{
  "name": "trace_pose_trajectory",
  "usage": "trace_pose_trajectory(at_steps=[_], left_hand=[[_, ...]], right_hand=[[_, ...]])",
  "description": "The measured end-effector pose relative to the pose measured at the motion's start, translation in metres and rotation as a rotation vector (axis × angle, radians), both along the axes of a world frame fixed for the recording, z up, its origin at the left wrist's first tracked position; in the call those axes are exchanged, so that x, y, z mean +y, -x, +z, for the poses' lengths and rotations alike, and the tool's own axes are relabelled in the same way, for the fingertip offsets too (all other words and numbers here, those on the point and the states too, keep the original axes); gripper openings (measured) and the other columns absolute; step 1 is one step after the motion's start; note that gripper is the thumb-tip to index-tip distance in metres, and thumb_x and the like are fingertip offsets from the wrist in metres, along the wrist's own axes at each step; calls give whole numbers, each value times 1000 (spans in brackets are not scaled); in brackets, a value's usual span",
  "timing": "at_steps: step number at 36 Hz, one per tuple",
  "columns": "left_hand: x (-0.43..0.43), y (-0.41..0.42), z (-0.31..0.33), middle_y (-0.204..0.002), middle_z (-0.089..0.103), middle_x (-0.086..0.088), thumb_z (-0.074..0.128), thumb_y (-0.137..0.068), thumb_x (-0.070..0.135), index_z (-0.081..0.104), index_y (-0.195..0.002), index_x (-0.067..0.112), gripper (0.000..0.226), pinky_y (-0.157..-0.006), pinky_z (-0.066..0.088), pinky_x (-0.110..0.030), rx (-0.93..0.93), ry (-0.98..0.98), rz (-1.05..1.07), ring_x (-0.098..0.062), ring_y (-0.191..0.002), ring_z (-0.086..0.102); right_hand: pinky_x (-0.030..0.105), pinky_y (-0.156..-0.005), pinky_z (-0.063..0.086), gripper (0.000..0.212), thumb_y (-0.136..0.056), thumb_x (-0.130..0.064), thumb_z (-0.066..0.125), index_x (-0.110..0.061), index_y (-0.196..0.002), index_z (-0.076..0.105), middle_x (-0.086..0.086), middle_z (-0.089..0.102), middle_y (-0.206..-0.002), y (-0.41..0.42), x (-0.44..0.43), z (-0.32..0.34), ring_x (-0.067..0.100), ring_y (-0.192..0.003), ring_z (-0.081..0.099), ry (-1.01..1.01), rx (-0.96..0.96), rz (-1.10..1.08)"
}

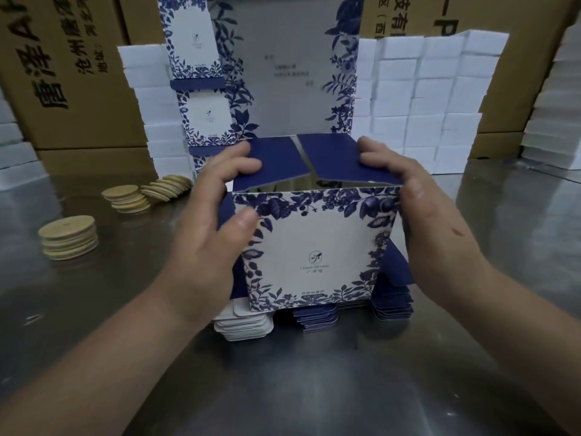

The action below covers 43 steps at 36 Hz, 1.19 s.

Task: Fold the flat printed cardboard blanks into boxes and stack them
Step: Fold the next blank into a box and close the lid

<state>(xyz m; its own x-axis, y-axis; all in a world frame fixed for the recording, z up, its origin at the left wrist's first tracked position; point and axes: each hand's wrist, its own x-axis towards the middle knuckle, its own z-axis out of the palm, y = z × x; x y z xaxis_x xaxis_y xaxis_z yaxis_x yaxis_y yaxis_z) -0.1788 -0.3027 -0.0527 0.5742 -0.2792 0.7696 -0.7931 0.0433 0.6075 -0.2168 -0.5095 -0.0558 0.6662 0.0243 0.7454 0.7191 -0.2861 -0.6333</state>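
Here, a half-formed blue-and-white floral box [317, 247] is held upright just above a stack of flat blanks [317, 319] on a steel table [283, 388]. The left hand [207, 234] grasps its left side, thumb on the front panel, fingers pressing the left flap [276, 162]. The right hand [424, 209] clasps the right side, fingers on the right flap [339, 158]. Folded boxes [201, 89] stand stacked behind, and wooden discs [69, 237] lie at left.
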Motion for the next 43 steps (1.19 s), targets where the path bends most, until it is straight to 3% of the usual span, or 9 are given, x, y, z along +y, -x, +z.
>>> trace_pose_trajectory(at_steps=[4, 7, 10, 22, 28, 31, 37, 40, 43], left_hand=[[-4, -4, 10, -133, 47, -5, 32, -90, 22, 55, -110, 17, 30, -100, 38, -25, 72, 59, 87, -24, -128, 42], [-1, 1, 1, -127, 50, 8, 31, -91, 39, 58, -97, 33, 28, -106, 32, -53, -4, 28, 108, -17, -127, 43], [2, -1, -2, -125, 51, 9, 33, -88, 42, 57, -93, 32, 27, -105, 30, -58, 13, 51, 105, -15, -126, 44], [4, -4, 2, -128, 51, 12, 40, -82, 43, 66, -87, 46, 26, -108, 29, -55, 58, 80, 65, -15, -128, 43], [4, -3, 3, -127, 53, 13, 40, -78, 42, 65, -88, 42, 27, -108, 31, -48, 58, 66, 85, -13, -127, 44], [3, -2, 3, -127, 50, 16, 37, -78, 42, 57, -94, 34, 27, -102, 32, -22, 15, 20, 136, -2, -124, 44], [-5, 1, 4, -113, 53, 10, 48, -76, 16, 42, -102, 26, 28, -81, 41, -7, 78, 214, 94, 14, -98, 55], [-6, 2, 7, -124, 49, -9, 51, -75, 13, 38, -110, 28, 40, -59, 41, -4, 90, 276, 80, 10, -71, 57], [-2, 2, 8, -121, 51, 19, 47, -73, 9, 41, -114, 36, 50, -57, 40, -5, 65, 240, 96, 8, -68, 54]], right_hand=[[42, -109, 34, 35, -90, -31, 40, -45, -88, 71, -14, 64, -118, -2, -2, 5, 9, -124, 50, -85, -7, -29], [24, -87, 47, 20, -72, -37, 56, -34, -66, 75, -15, 71, -93, -4, 0, 15, 4, -100, 63, -213, 13, -25], [23, -77, 48, 10, -66, -25, 67, -29, -58, 72, -13, 71, -81, -13, 1, 24, 4, -83, 64, -272, 78, -23], [21, -98, 37, 85, -59, -11, 48, -21, -143, 35, -10, 42, -143, -31, 4, 45, 0, -126, 39, -255, 273, 12], [25, -86, 45, 79, -69, -3, 45, -17, -145, 31, -9, 53, -121, -36, 7, 47, 7, -118, 50, -317, 328, 92], [24, -84, 46, 76, -61, -7, 43, -24, -135, 44, -16, 62, -107, -34, 8, 49, -3, -105, 56, -249, 250, 79], [23, -73, 53, 37, -70, -5, 49, -33, -72, 73, -13, 70, -76, -29, 11, 45, 7, -78, 65, -263, 122, 149], [34, -93, 51, 43, -84, -3, 53, -37, -69, 75, -10, 70, -89, -26, 11, 38, 13, -94, 64, -263, 121, 96], [29, -102, 44, 43, -83, -11, 46, -39, -72, 75, -13, 66, -108, -22, 13, 33, 9, -114, 58, -234, 118, 42]])
